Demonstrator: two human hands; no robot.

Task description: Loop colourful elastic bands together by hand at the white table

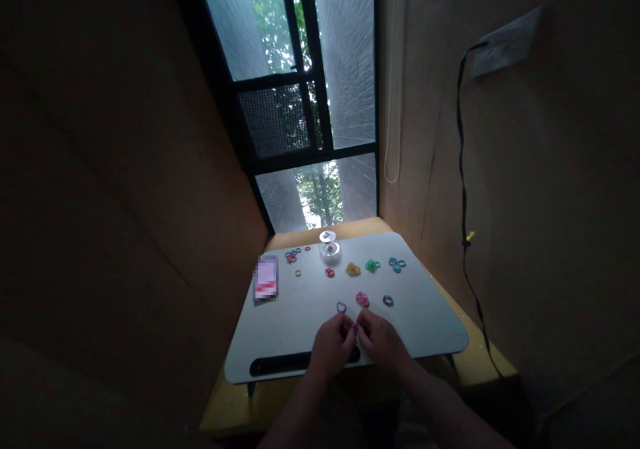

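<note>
Supporting tabletop [300,332]: pale, under and ahead of both hands.
Left hand [331,343]: thumb and fingers drawn together, seemingly clamped on a reddish bit [356,325].
Right hand [381,342]: fingertips likewise pinched, meeting the left hand's at that bit.
Black strip [280,363]: running leftward from the left hand, along the near edge.
Blurred rectangle [265,279]: well ahead and left of the left hand.
Clear container [330,253]: well ahead of the hands.
Yellow pile [353,270], green pile [371,265], blue pile [396,266]: beyond the right hand, left to right.
Pink pile [363,299]: just ahead of the right hand.
Dark ring [388,304]: ahead of the right hand, right of the pink pile.
Purple ring [338,307]: just ahead of the left hand.
Reddish bit: between the fingertips, too small to make out; best handled with light, even pinches, wrists low over the tabletop, one hand steadying while the other works, elbows clear of the loose rings.
</note>
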